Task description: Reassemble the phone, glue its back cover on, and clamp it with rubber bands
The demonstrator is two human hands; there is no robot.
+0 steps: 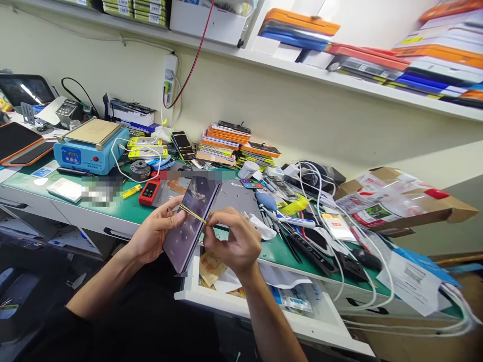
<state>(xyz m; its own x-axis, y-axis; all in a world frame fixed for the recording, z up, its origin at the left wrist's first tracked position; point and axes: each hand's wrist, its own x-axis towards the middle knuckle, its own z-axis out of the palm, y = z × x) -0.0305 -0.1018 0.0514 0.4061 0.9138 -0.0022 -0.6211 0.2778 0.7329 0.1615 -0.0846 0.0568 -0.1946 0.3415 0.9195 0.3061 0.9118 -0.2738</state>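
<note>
A dark purple smartphone [188, 236] is held tilted above the table's front edge, its lit screen showing a keypad. Yellow rubber bands [193, 213] cross its middle. My left hand [153, 231] grips the phone's left side, the thumb lying on the bands at the edge of the screen. At the phone's right edge my right hand [234, 241] pinches the bands between thumb and fingers.
Below the hands an open drawer [332, 329] holds papers and packets. The green table [113, 208] carries a blue machine [90, 146], a red device [150, 192], a grey mat [237, 198], pens, tools and white cables. A cardboard box [400, 201] stands at the right.
</note>
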